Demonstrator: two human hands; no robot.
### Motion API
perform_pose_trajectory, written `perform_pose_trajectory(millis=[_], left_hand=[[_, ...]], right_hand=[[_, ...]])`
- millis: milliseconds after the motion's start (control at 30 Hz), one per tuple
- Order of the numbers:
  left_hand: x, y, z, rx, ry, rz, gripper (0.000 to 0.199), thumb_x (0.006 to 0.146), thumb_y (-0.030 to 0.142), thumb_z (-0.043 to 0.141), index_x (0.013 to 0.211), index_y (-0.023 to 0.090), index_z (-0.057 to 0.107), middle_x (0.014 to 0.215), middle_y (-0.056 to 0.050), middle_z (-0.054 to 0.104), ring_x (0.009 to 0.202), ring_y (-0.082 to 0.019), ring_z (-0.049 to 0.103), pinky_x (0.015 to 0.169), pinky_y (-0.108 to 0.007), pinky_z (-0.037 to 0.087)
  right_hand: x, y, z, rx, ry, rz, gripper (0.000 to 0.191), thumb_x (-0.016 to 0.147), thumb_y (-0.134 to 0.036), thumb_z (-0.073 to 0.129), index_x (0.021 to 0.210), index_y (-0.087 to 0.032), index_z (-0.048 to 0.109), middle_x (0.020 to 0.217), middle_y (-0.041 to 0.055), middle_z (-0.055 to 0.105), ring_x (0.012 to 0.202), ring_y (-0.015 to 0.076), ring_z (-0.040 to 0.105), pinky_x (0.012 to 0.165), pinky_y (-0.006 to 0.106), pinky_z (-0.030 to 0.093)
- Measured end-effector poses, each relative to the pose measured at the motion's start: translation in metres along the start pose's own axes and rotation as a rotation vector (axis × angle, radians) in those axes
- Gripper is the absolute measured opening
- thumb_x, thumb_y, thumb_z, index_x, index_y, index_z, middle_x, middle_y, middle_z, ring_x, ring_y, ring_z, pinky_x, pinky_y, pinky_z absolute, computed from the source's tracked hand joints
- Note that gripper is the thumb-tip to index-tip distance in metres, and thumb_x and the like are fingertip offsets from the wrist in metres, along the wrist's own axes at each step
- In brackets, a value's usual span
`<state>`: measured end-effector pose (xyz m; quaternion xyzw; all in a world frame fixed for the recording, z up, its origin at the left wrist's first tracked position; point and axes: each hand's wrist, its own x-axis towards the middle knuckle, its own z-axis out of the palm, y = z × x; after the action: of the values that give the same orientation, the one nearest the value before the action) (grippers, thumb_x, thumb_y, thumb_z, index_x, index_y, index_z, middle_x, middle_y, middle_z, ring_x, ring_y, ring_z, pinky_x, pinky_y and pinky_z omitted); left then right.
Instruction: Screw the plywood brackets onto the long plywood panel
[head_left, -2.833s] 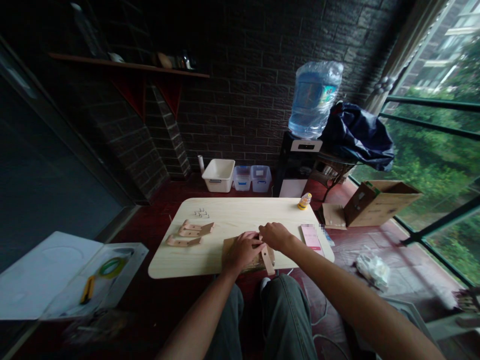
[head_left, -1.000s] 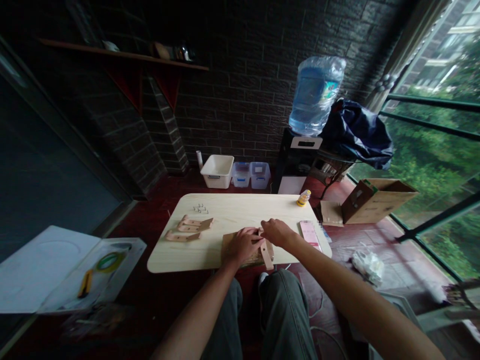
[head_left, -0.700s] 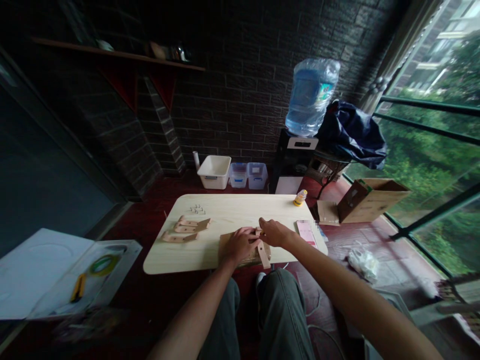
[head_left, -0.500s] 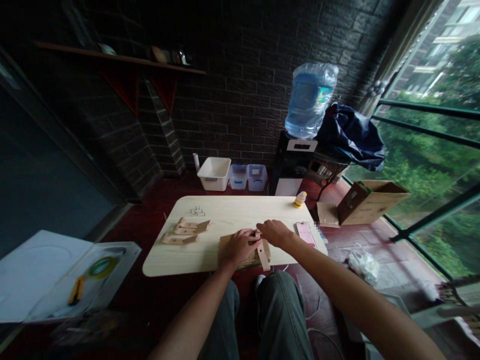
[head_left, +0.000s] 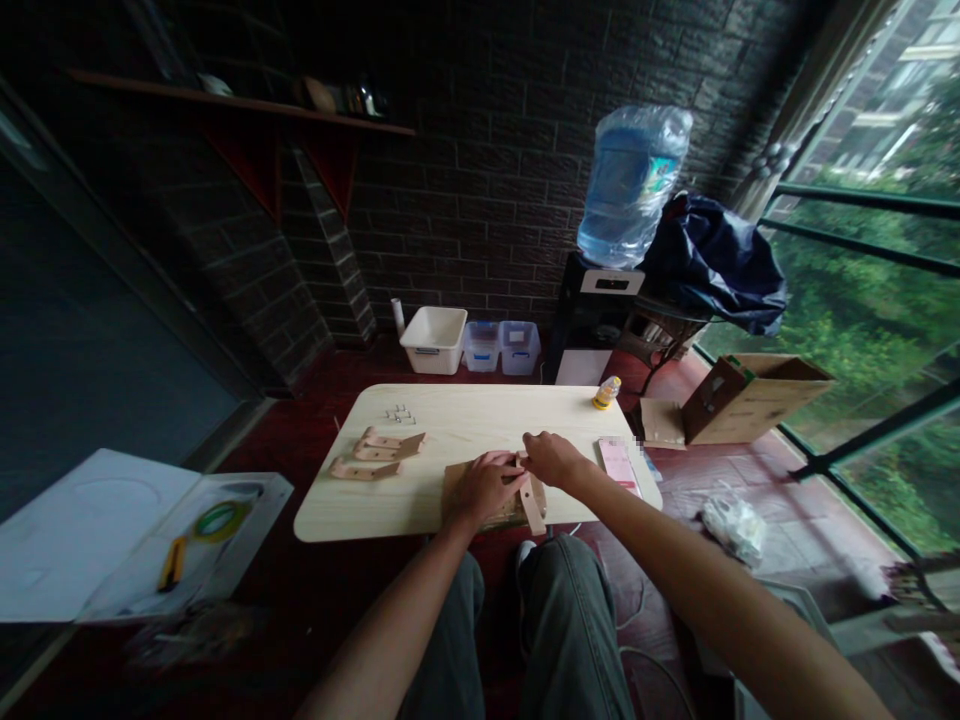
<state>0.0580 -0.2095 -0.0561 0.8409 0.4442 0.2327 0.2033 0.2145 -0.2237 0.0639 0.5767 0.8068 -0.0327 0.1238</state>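
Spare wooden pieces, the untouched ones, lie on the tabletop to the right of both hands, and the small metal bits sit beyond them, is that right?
No, the side is wrong. The head view shows the spare wooden pieces lying on the tabletop to the left of the left hand and the right hand; the small metal bits do sit beyond them.

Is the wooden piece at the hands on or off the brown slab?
On, it appears: the wooden piece lies across the brown slab, its near end jutting past the slab's edge.
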Motion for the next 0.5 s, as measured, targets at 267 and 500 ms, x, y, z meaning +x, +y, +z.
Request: perform_pose_trajectory(millis=[267,500], left_hand=[[0.0015,-0.0014,0.0046,0.012,0.021,0.006,0.018,0.091,0.039,0.062,0.098,0.034,0.078,0.124,0.002,0.068,0.122,-0.022,0.053,0.106,-0.037,0.04],[-0.0012,-0.0032,0.0035,0.019,0.026,0.039,0.018,0.091,0.039,0.062,0.098,0.032,0.078,0.126,0.001,0.067,0.124,-0.022,0.052,0.107,-0.038,0.039]], right_hand=[[-0.0045,0.0044,-0.0059,-0.13,-0.031,-0.228,0.03,0.092,-0.014,0.054,0.121,-0.012,0.058,0.115,0.0168,0.069,0.1,0.0248,0.07,0.082,0.033,0.055],[-0.0038,0.0032,-0.0042,-0.078,-0.025,-0.18,0.026,0.097,-0.018,0.045,0.118,-0.013,0.061,0.112,0.0163,0.07,0.104,0.0242,0.069,0.084,0.033,0.053]])
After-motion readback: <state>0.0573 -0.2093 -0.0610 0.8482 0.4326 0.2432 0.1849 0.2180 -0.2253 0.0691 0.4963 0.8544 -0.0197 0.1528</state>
